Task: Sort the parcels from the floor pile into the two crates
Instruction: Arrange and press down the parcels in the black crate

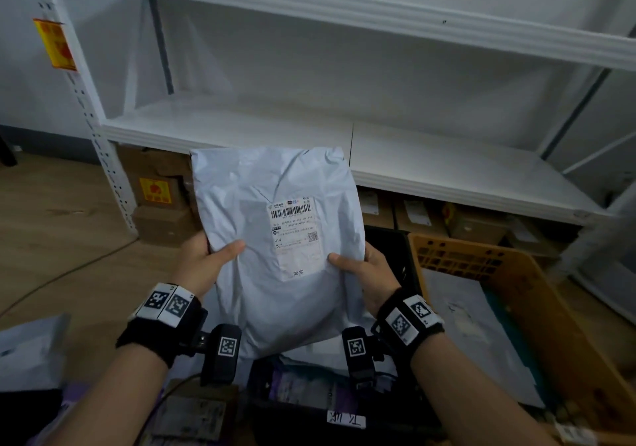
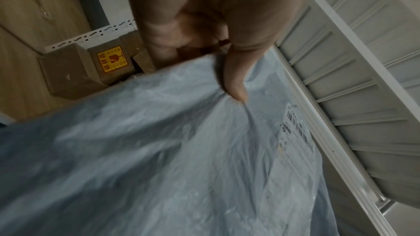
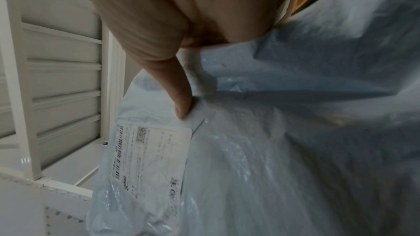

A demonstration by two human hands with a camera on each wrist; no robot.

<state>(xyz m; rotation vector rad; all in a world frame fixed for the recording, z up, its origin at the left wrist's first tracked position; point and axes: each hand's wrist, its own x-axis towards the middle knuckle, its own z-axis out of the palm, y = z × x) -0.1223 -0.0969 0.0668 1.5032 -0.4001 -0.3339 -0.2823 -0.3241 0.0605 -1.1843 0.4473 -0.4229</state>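
A pale grey plastic mailer parcel [image 1: 278,239] with a white shipping label [image 1: 295,235] is held upright in the air before a white metal shelf [image 1: 447,167]. The left hand [image 1: 203,260] and right hand [image 1: 364,270] grasp its side edges, thumbs pressed on the front. An orange plastic crate [image 1: 509,266] sits lower right, apparently holding another grey parcel. Cardboard boxes [image 1: 161,201] lie under the shelf.

We stand in a parcel stockroom: white metal shelving [image 1: 413,156], cardboard boxes [image 1: 161,204] stored beneath, an orange crate [image 1: 516,273] holding mailers.
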